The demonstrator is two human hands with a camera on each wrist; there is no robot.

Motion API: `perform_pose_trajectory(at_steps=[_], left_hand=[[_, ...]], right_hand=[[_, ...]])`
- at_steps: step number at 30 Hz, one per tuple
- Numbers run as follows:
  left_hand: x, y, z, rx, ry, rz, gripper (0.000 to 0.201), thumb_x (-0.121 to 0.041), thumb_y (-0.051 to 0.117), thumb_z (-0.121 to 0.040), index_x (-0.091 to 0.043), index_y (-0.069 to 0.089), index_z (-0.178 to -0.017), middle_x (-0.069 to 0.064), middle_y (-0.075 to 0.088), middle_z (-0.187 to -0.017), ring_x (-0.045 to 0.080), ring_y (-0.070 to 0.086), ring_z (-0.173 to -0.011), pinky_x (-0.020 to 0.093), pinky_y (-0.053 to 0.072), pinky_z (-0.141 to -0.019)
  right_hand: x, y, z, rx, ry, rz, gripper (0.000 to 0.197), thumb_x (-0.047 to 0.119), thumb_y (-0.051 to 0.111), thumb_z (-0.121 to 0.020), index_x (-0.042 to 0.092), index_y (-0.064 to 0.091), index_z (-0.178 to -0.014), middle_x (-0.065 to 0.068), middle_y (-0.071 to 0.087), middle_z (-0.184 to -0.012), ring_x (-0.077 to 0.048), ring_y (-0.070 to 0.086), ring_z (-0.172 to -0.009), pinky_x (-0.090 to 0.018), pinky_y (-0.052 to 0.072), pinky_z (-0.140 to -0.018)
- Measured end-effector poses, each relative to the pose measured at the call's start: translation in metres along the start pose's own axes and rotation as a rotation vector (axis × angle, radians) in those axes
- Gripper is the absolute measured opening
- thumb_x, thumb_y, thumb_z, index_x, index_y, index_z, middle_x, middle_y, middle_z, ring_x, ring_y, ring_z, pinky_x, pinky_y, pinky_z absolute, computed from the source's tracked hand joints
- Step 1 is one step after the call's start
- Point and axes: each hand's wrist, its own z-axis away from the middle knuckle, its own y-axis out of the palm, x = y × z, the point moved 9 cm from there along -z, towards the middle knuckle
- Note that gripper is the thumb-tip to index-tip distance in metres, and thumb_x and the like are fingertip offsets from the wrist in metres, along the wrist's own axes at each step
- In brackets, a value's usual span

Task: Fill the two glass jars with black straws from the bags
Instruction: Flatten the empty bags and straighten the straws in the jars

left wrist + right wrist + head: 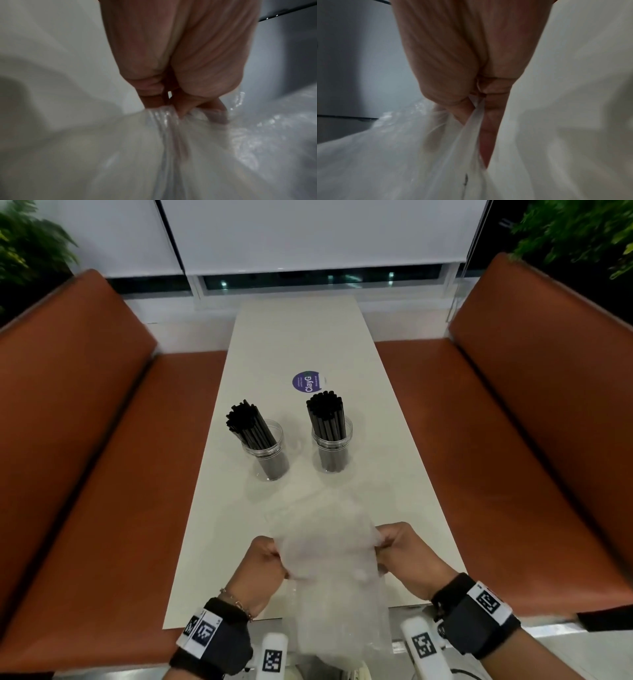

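Note:
Two glass jars stand mid-table, each holding a bundle of black straws: the left jar (265, 451) with straws leaning left, the right jar (331, 445) with straws upright. At the near table edge both hands hold a clear, crumpled plastic bag (329, 563). My left hand (269, 558) grips its left side, fingers curled into the plastic (171, 121). On the bag's right side my right hand (394, 547) pinches a fold of the film (471, 121). No straws show inside the bag.
The long white table (301, 344) runs away from me between two orange-brown bench seats (102, 474) (513, 457). A round purple sticker (306, 381) lies just beyond the right jar. Plants stand at both far corners.

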Motion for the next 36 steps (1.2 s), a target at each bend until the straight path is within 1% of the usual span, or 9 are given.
perform_pose_trajectory(at_steps=[4,9,13,17,21,23,26,33,36], left_hand=[[0.005,-0.007,0.000,-0.011,-0.095,0.238,0.027,-0.005,0.063,-0.095,-0.014,0.085,-0.106,0.008,0.080,-0.120,0.038,0.074,-0.112,0.040,0.051,-0.083],[0.029,0.002,0.008,0.128,-0.350,0.241,0.050,-0.060,0.067,-0.094,-0.022,0.076,-0.126,0.012,0.078,-0.116,0.029,0.068,-0.095,0.042,0.053,-0.083],[0.036,0.004,0.009,0.147,-0.266,-0.039,0.014,-0.019,0.090,-0.081,-0.019,0.076,-0.081,0.004,0.072,-0.084,0.013,0.069,-0.070,0.026,0.051,-0.061],[0.027,-0.007,0.006,0.005,-0.171,-0.032,0.026,0.006,0.068,-0.092,-0.013,0.080,-0.105,-0.002,0.078,-0.085,0.007,0.068,-0.068,0.021,0.049,-0.056],[0.013,-0.007,0.002,-0.046,0.008,-0.180,0.022,-0.011,0.082,-0.089,-0.027,0.081,-0.103,-0.006,0.082,-0.090,0.011,0.074,-0.075,0.027,0.060,-0.061],[0.008,-0.002,0.003,-0.030,0.070,-0.259,0.021,-0.029,0.086,-0.082,-0.030,0.081,-0.102,0.005,0.082,-0.098,0.017,0.074,-0.085,0.041,0.063,-0.076],[0.016,0.003,-0.003,-0.027,0.026,-0.156,0.012,-0.014,0.083,-0.089,-0.021,0.083,-0.098,0.005,0.082,-0.093,0.016,0.072,-0.079,0.034,0.060,-0.065],[0.047,0.035,-0.008,0.201,-0.318,0.334,0.047,0.020,0.048,-0.092,-0.008,0.084,-0.079,0.022,0.076,-0.127,0.043,0.071,-0.119,0.047,0.063,-0.085],[0.042,0.054,0.000,0.419,-0.454,0.541,0.043,-0.004,0.064,-0.083,-0.009,0.076,-0.125,0.023,0.068,-0.138,0.049,0.063,-0.124,0.061,0.064,-0.076]], right_hand=[[0.013,0.001,-0.009,0.025,-0.174,0.087,0.049,-0.029,0.053,-0.087,0.006,0.086,-0.082,-0.004,0.076,-0.127,-0.026,0.071,-0.118,-0.056,0.057,-0.100],[0.021,0.008,-0.018,0.069,-0.271,0.202,0.068,-0.034,0.052,-0.082,0.023,0.088,-0.080,-0.004,0.071,-0.134,-0.023,0.064,-0.127,-0.052,0.053,-0.109],[0.021,0.007,-0.016,0.018,-0.148,0.123,0.054,-0.019,0.057,-0.093,0.023,0.080,-0.118,-0.001,0.074,-0.128,-0.017,0.070,-0.119,-0.044,0.059,-0.099],[-0.007,0.009,0.001,0.095,0.153,-0.440,0.038,0.026,0.048,-0.108,0.018,0.059,-0.144,-0.026,0.063,-0.140,-0.046,0.062,-0.110,-0.063,0.046,-0.106],[-0.030,0.024,0.020,0.106,0.287,-0.227,0.073,0.077,0.033,-0.096,0.026,0.066,-0.135,-0.016,0.072,-0.133,-0.041,0.066,-0.124,-0.050,0.055,-0.104],[-0.030,0.025,0.024,0.069,0.228,-0.140,0.045,0.055,0.057,-0.099,0.024,0.067,-0.131,-0.009,0.076,-0.127,-0.033,0.070,-0.119,-0.053,0.055,-0.106],[-0.034,0.011,0.029,-0.015,0.114,-0.175,0.041,0.007,0.076,-0.092,0.014,0.066,-0.131,-0.011,0.076,-0.125,-0.035,0.071,-0.117,-0.059,0.054,-0.104],[-0.037,-0.021,0.042,-0.170,-0.029,-0.177,0.058,-0.035,0.040,-0.081,0.003,0.084,-0.083,-0.007,0.079,-0.118,-0.023,0.070,-0.119,-0.035,0.062,-0.094],[-0.034,-0.037,0.049,-0.227,-0.092,-0.113,0.053,-0.036,0.040,-0.074,-0.005,0.082,-0.078,-0.007,0.080,-0.116,-0.019,0.072,-0.115,-0.023,0.059,-0.091]])
